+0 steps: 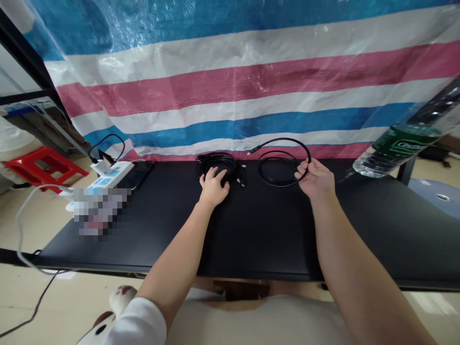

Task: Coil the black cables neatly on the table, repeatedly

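My left hand [213,189] lies over a coiled bundle of black cables [206,159] on the black table, its fingers spread apart and touching the coil. Several small connectors [241,183] stick out at the bundle's right side. To the right, my right hand [316,179] pinches a single black cable [283,139] between thumb and fingers. That cable hangs in a loose loop, the lower part close to the tabletop, and one end with a light-coloured plug points left toward the bundle. The palm side of my left hand is hidden.
The black table [258,235] carries a white power strip [117,173], a dark phone [143,173] and a blurred-out item at left. A water bottle [398,143] stands tilted-looking at right. A striped plastic sheet [233,96] closes off the back. A red stool [45,165] is beyond the left edge.
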Motion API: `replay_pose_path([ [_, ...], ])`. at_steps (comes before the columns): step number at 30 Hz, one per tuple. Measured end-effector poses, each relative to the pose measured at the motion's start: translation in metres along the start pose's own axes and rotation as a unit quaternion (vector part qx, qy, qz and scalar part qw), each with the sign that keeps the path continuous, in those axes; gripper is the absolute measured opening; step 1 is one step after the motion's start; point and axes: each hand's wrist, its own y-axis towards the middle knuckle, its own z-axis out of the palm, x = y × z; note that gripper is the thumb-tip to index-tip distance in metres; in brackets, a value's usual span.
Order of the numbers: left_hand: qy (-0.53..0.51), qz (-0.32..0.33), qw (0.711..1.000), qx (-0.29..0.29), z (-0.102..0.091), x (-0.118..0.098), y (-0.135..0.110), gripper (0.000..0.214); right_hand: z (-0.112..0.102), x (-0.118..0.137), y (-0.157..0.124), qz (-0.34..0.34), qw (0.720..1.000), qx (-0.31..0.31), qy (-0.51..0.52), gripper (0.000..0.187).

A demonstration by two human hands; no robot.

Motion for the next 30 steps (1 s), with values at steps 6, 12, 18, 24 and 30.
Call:
replay_pose_path([
  [6, -0.053, 0.054, 0.995, -0.067, 0.003, 0.005, -0.002, 0.057, -0.003, 0.005, -0.005, -0.007, 0.994, 0.1, -0.032, 0.031],
  [12, -0.156, 0.203, 0.966, -0.035, 0.009, -0.002, -0.01, 0.057, 0.0, 0.009, -0.009, 0.014, 0.983, 0.178, -0.052, 0.034],
  [18, -0.273, 0.205, 0.94, -0.016, 0.015, -0.019, -0.013, 0.028, 0.006, 0.009, -0.011, 0.062, 0.966, 0.244, -0.054, 0.028],
  [24, -0.454, 0.06, 0.886, -0.08, 0.0, -0.017, -0.009, 0.029, -0.015, 0.01, -0.007, -0.02, 0.998, 0.061, 0.027, 0.015],
  [30, -0.701, -0.075, 0.707, -0.064, -0.025, -0.009, 0.002, 0.056, -0.036, -0.003, 0.014, -0.054, 0.966, -0.253, -0.01, 0.017],
])
